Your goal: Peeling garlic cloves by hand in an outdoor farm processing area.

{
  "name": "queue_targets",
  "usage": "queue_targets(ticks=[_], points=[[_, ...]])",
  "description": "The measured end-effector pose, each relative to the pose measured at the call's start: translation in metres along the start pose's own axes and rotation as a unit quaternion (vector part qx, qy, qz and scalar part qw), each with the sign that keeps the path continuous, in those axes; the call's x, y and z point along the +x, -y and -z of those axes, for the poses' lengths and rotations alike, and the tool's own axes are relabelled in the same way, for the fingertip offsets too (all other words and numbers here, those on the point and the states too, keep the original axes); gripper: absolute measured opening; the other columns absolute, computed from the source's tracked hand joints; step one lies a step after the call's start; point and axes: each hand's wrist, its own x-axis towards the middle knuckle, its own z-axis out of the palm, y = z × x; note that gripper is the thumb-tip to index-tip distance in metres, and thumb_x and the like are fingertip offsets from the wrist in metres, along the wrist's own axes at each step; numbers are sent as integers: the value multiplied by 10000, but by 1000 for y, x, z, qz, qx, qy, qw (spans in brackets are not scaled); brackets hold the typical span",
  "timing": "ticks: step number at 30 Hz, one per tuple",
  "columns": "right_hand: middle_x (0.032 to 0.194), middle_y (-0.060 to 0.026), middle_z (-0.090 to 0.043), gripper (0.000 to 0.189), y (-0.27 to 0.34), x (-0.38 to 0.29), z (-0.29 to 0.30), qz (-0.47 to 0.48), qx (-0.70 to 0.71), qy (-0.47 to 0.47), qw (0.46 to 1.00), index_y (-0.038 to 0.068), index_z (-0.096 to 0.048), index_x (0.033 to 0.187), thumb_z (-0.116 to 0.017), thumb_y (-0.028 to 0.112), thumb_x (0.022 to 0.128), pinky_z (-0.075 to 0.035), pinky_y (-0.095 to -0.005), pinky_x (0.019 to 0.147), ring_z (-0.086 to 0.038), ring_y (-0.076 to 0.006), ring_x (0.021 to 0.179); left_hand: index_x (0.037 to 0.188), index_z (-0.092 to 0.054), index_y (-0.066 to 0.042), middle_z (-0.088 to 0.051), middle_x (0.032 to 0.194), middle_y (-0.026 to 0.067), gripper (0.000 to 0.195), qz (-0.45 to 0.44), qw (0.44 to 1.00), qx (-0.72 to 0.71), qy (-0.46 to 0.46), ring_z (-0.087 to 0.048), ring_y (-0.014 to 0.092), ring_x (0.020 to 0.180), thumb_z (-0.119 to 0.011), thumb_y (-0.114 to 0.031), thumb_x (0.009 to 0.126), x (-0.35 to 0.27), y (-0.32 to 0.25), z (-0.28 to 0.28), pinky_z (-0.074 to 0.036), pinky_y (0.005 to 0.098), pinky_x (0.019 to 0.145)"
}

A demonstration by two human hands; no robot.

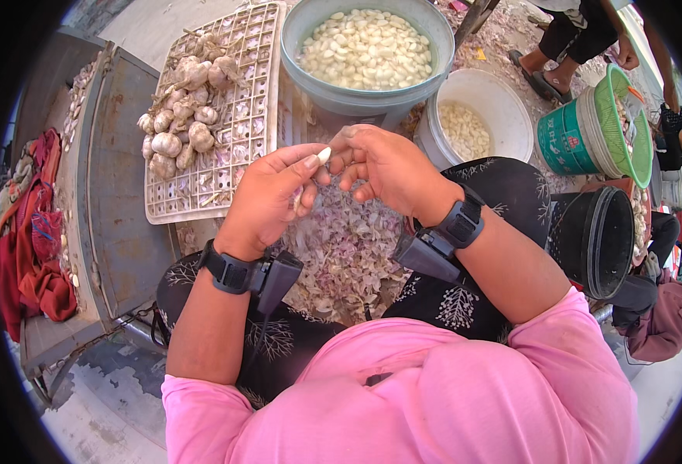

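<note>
My left hand [265, 197] pinches a peeled garlic clove [324, 155] between thumb and forefinger. A pale bit of garlic or skin shows under its curled lower fingers. Close beside the clove, my right hand [402, 168] has its fingers loosely bent and apart, with nothing visible in them. Below both hands lies a thick heap of papery garlic skins [346, 249], between my knees. Unpeeled garlic bulbs [181, 110] are piled on an upturned cream plastic crate [248, 139] to the left. Ahead is a grey-blue bucket [364, 98] of peeled cloves [367, 49] in water.
A white bucket [512, 110] with cloves in liquid stands at the right, near a green bucket [567, 136] topped by a green basket [642, 145]. A black bucket [610, 243] lies tilted beside my knee. A rusty metal panel [135, 174] stands left. Other people are nearby.
</note>
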Motion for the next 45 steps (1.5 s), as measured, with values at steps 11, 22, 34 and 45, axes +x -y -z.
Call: queue_targets(ticks=[11,22,34,45], points=[[690,-23,-526,135,-7,2,-1,42,33,-41,998,16,-562,832,-520,142,810,-404,-213,494,-506,-100,562,1236,-358,23,-574,798,91,506,45,989,-138,5,-525,118,540,-379,-371,921,6,8,5,-432,229,455],[598,-29,-521,221,-12,-2,-12,194,-452,44,870,-5,-600,902,-619,124,723,-374,-253,497,-450,-102,535,1246,-369,-20,-570,945,44,554,32,998,-44,30,-540,97,681,-323,-460,912,5,17,-2,-433,217,516],[654,-38,-571,246,-6,6,1,159,-148,-32,976,-12,-551,828,-623,217,778,-405,-246,501,-489,-71,574,1081,-482,1,-599,861,99,292,-35,998,-44,29,-607,153,696,-581,-84,820,-1,7,-1,-508,231,607],[595,-41,-513,114,-3,1,-4,266,-318,-47,909,-5,-570,777,-595,92,723,-378,-262,497,-480,-84,565,1117,-459,30,-589,790,77,305,-25,996,84,14,-590,124,631,-540,-55,835,0,6,-1,-490,220,537]])
